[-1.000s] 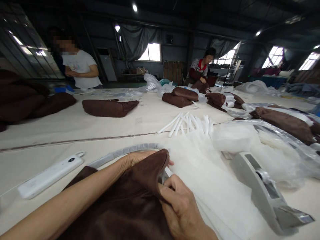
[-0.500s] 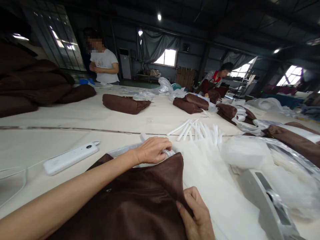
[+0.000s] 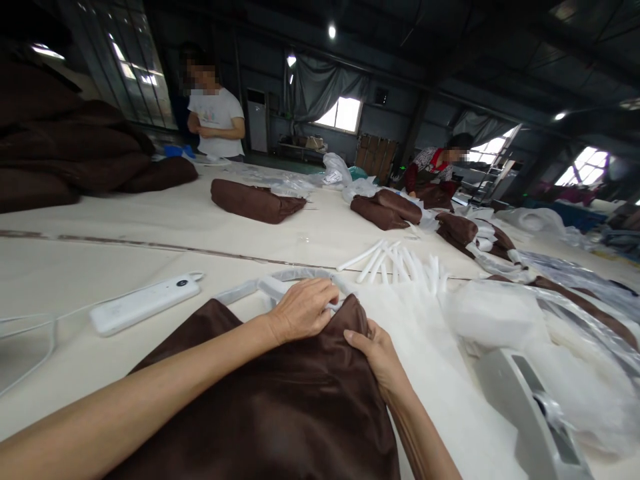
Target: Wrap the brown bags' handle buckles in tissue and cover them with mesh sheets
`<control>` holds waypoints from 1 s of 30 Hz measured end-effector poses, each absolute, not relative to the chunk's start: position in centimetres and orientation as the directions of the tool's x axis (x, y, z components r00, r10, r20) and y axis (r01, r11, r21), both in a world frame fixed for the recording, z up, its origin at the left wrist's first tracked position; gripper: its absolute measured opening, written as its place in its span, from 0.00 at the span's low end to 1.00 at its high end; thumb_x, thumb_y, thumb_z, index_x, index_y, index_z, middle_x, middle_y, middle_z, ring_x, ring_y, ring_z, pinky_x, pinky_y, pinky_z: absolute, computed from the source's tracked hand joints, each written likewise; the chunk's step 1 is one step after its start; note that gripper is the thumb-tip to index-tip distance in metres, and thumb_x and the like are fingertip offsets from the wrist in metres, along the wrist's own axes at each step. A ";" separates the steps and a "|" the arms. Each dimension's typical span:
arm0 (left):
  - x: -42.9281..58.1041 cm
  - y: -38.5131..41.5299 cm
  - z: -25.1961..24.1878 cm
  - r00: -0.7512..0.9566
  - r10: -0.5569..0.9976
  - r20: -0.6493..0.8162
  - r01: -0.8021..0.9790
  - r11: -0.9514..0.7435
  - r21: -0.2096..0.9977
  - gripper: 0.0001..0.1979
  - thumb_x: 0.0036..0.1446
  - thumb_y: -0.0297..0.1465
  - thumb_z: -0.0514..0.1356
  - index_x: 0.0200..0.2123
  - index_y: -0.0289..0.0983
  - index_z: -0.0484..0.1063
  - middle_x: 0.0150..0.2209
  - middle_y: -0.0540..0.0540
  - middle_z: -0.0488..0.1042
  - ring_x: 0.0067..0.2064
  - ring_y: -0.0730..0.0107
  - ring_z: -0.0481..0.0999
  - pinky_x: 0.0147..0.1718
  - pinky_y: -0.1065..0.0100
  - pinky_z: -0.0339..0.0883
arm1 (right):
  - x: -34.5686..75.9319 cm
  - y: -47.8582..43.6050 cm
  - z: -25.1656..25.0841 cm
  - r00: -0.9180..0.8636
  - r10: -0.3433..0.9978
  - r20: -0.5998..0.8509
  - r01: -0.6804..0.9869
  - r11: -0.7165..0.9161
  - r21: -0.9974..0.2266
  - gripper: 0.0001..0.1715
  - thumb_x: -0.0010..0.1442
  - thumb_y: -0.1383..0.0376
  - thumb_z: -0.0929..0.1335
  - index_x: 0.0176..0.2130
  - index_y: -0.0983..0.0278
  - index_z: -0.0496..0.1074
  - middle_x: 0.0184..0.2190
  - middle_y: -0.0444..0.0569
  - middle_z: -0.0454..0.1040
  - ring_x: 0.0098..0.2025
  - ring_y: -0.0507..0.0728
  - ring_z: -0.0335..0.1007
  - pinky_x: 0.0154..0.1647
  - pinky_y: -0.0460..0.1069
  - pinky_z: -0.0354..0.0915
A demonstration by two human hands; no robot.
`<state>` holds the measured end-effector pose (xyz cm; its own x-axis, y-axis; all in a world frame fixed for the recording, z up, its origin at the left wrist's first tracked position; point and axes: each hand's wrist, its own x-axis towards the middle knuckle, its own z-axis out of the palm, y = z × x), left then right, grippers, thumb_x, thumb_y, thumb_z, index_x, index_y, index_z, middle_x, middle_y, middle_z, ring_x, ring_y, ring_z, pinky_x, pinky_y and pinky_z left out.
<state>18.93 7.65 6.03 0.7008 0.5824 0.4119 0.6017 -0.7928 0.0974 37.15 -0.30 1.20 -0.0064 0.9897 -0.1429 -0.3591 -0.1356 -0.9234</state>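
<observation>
Higher than before, the right hand (image 3: 379, 348) pinches the brown bag (image 3: 260, 407) by its corner; the left hand (image 3: 306, 305) seemingly grips a pale strip (image 3: 331, 306); handle (image 3: 237, 292) already wrapped, corner not yet released.

Bag (image 3: 270, 413) left of tape dispenser (image 3: 531, 413)

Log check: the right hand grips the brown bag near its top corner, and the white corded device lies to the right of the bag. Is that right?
Not quite: the white corded device lies to the left of the brown bag, as the head view shows. The right hand does grip the bag near its top corner.
</observation>
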 end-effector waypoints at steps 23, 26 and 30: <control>18.7 7.4 5.7 0.675 0.738 0.002 0.245 -0.226 0.943 0.18 0.53 0.33 0.53 0.46 0.38 0.74 0.52 0.45 0.75 0.55 0.58 0.72 0.52 0.63 0.66 | 35.9 -2.2 -0.5 0.117 0.989 0.086 -0.034 0.090 -0.995 0.19 0.55 0.62 0.73 0.47 0.62 0.73 0.40 0.44 0.77 0.41 0.57 0.72 0.46 0.50 0.67; 19.3 7.0 6.0 0.635 0.771 -0.041 0.049 0.012 0.999 0.17 0.59 0.41 0.56 0.44 0.38 0.76 0.50 0.43 0.76 0.55 0.55 0.71 0.53 0.59 0.63 | 35.6 -2.8 0.1 0.113 0.982 0.152 0.076 0.144 -0.987 0.17 0.58 0.64 0.71 0.48 0.61 0.72 0.42 0.43 0.77 0.45 0.57 0.71 0.49 0.49 0.65; 19.5 6.3 5.8 0.641 0.768 0.005 -0.180 0.145 0.973 0.15 0.59 0.39 0.61 0.44 0.37 0.78 0.47 0.42 0.78 0.52 0.56 0.72 0.55 0.60 0.61 | 35.7 -3.6 0.3 0.082 0.980 0.180 0.213 0.159 -0.964 0.18 0.59 0.65 0.69 0.50 0.60 0.71 0.41 0.43 0.77 0.43 0.55 0.71 0.47 0.48 0.65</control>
